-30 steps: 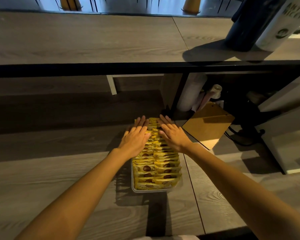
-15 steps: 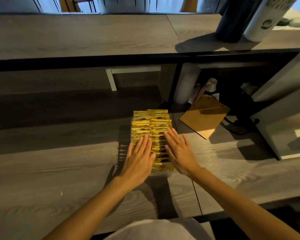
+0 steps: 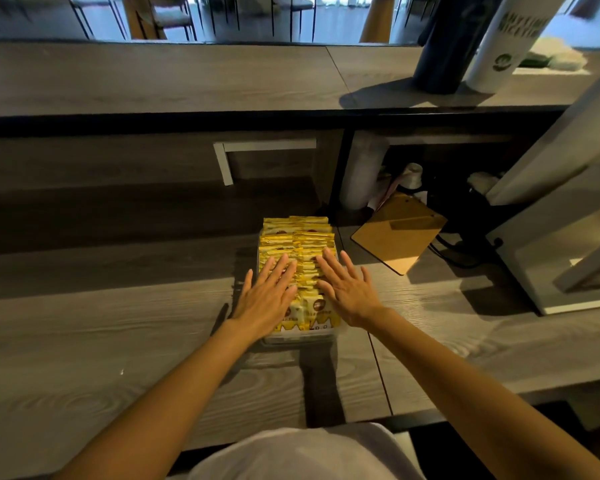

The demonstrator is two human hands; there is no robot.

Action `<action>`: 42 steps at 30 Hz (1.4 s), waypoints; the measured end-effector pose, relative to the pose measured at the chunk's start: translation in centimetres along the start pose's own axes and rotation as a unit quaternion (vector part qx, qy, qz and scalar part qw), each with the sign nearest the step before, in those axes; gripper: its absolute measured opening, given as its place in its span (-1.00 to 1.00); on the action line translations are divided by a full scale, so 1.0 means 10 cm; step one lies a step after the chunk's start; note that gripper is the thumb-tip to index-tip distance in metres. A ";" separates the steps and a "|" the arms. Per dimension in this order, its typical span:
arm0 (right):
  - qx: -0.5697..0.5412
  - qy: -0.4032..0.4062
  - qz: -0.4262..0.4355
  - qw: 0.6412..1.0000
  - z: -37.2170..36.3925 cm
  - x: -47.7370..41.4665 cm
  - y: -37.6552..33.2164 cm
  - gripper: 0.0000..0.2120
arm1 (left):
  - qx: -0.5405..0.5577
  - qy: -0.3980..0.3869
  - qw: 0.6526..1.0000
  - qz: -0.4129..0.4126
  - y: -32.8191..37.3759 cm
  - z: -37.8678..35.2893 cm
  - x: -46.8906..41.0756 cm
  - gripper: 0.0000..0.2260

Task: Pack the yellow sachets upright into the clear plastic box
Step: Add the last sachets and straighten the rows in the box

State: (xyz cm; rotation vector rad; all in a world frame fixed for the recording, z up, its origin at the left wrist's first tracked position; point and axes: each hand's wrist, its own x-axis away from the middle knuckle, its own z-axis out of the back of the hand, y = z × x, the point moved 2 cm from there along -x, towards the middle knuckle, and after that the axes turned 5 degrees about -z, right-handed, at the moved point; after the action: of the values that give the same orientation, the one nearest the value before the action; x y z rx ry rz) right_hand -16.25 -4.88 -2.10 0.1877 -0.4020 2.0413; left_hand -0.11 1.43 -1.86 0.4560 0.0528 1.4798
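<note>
While both palms lie flat with fingers spread, the left hand (image 3: pixel 269 299) and right hand (image 3: pixel 349 292) press on the tops of the yellow foil sachets (image 3: pixel 297 244), gripping nothing. These stand upright in rows inside the clear rectangular plastic box (image 3: pixel 298 339) on the grey wood-grain table (image 3: pixel 84 341). Sachet print is too small to read.

grey wood-grain counter (image 3: pixel 101 341), raised shelf (image 3: pixel 153 77)

Box (image 3: pixel 298 338) on table (image 3: pixel 118 341), sachets (image 3: pixel 297 244) packed in it.
Left hand (image 3: pixel 267 299) and right hand (image 3: pixel 349 294) laid flat on the near sachets; clipboard (image 3: pixel 399 233) just right, farther.
</note>
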 end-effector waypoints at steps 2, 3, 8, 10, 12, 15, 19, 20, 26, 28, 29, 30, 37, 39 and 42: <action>0.005 0.004 0.001 1.000 0.02 0.01 -0.02 -0.46 | 0.000 0.000 1.000 0.002 0.03 0.01 0.02 -0.53; 0.007 0.012 0.005 1.000 0.03 0.02 -0.03 -0.46 | 0.000 0.006 1.000 0.000 0.05 0.03 0.04 -0.53; -0.012 0.061 0.072 0.995 0.04 0.22 -0.01 -0.32 | 0.006 0.064 0.997 -0.045 0.11 0.09 0.19 -0.48; -0.015 0.064 0.104 0.992 -0.05 0.34 0.05 -0.22 | -0.035 0.041 0.995 -0.083 0.12 0.04 0.27 -0.38; -0.001 0.057 0.124 0.991 -0.16 0.44 0.14 -0.20 | -0.089 0.006 0.991 -0.098 0.12 -0.03 0.33 -0.25; 0.000 0.045 0.130 0.991 -0.26 0.48 0.23 -0.20 | -0.102 -0.031 0.992 -0.062 0.08 -0.12 0.35 -0.18; -0.005 0.034 0.125 0.992 -0.25 0.42 0.24 -0.17 | -0.069 -0.044 0.996 -0.044 0.07 -0.16 0.32 -0.19; 0.002 0.029 0.128 0.991 -0.23 0.40 0.24 -0.16 | -0.062 -0.044 0.996 -0.043 0.07 -0.16 0.32 -0.18; -0.026 0.021 0.112 0.993 -0.18 0.29 0.22 -0.14 | -0.033 -0.032 0.999 -0.028 0.04 -0.10 0.19 -0.17; -0.035 0.018 0.107 0.993 -0.15 0.21 0.22 -0.13 | -0.025 -0.027 0.999 -0.020 0.01 -0.05 0.12 -0.17; -0.037 0.016 0.105 0.994 -0.12 0.16 0.21 -0.13 | -0.021 -0.026 0.999 -0.015 0.00 -0.03 0.08 -0.17; -0.035 0.013 0.102 0.994 -0.09 0.11 0.20 -0.14 | -0.020 -0.025 0.999 -0.012 -0.02 0.01 0.04 -0.17; -0.019 0.005 0.058 0.998 0.09 -0.32 0.15 -0.33 | -0.001 -0.035 0.999 0.001 -0.15 0.22 -0.28 -0.19; -0.015 -0.001 0.046 0.999 0.13 -0.43 0.13 -0.32 | 0.001 -0.043 0.999 0.006 -0.19 0.28 -0.38 -0.20; -0.009 -0.006 0.036 0.999 0.19 -0.57 0.08 -0.31 | -0.015 -0.045 0.999 0.011 -0.24 0.36 -0.52 -0.22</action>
State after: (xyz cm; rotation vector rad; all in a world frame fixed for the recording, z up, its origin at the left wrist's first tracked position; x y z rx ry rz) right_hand -14.27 -10.68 -2.16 0.1775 -0.4396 2.1081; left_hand 2.72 -4.58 -0.61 0.5001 -0.0451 1.4778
